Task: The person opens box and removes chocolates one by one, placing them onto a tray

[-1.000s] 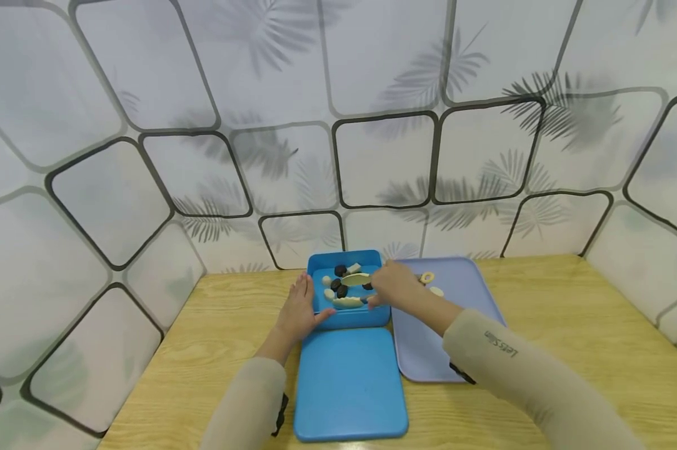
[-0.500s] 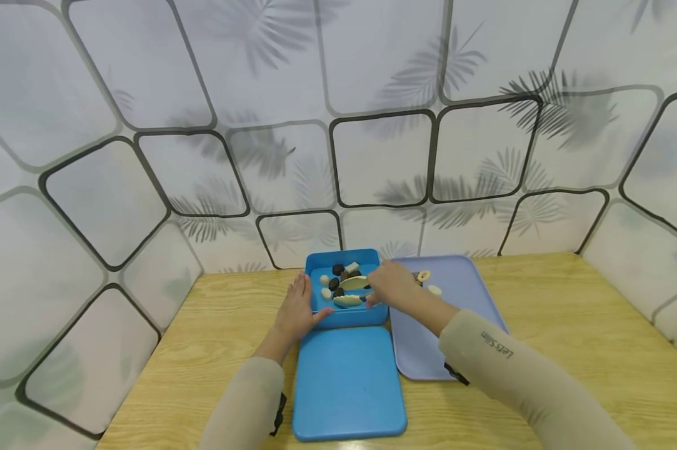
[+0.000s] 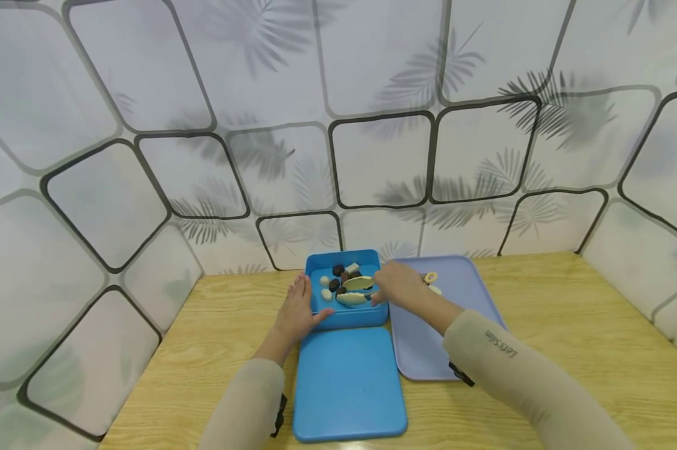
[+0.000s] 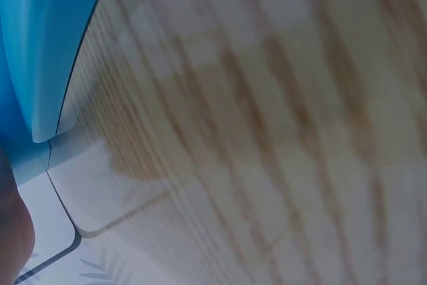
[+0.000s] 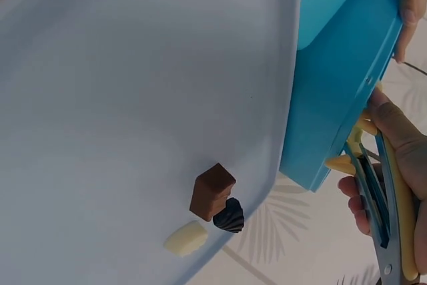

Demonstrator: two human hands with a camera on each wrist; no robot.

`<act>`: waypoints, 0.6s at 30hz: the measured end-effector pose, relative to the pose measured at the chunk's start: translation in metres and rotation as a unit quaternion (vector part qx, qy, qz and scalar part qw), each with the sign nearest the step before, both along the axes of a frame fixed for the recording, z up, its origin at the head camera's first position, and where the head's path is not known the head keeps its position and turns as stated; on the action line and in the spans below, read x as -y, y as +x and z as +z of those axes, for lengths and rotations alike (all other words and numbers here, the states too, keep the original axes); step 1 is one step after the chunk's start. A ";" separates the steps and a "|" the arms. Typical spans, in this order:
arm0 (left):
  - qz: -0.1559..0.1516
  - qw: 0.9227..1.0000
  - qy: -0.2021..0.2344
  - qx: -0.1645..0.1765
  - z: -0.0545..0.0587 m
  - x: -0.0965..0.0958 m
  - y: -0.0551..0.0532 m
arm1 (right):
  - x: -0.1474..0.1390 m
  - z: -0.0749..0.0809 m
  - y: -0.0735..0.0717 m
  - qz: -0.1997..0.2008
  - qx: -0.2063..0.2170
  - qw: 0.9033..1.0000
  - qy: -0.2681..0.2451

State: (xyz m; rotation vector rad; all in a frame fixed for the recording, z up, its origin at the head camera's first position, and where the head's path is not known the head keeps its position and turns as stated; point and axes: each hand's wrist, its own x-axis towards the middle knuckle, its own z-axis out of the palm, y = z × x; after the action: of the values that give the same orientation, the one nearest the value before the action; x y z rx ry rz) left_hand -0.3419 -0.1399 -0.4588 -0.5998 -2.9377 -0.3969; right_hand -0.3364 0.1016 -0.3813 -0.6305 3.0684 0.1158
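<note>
My right hand grips a pair of tongs with metal-edged yellow handles. Their pale, scalloped tips stand apart, low over the inside of an open blue box. Black, brown and white chocolate pieces lie in the box, some beside and behind the tips. Against the box's left side, my left hand rests with fingers straight and the thumb out along the front rim. In the right wrist view, a brown chocolate block, a black ridged chocolate and a white piece lie on a lavender tray.
The tray stands right of the box, its edge close to the box's side. A flat blue lid lies in front of the box on the wooden table. Patterned cloth hangs behind and at both sides.
The tongs' tips have come slightly closer together and shifted a little to the right. A brown piece behind them shows more plainly. My left hand has stayed against the box.
</note>
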 end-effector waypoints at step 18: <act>-0.008 1.000 0.001 -0.007 0.000 0.001 0.000 | -0.012 0.028 0.011 -0.004 0.008 0.999 -0.047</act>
State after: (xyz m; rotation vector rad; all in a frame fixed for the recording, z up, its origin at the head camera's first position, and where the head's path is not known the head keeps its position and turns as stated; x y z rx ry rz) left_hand -0.3415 -0.1410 -0.4589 -0.6240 -2.9213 -0.3969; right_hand -0.3254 0.1137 -0.3535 -0.6202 3.0750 -0.0349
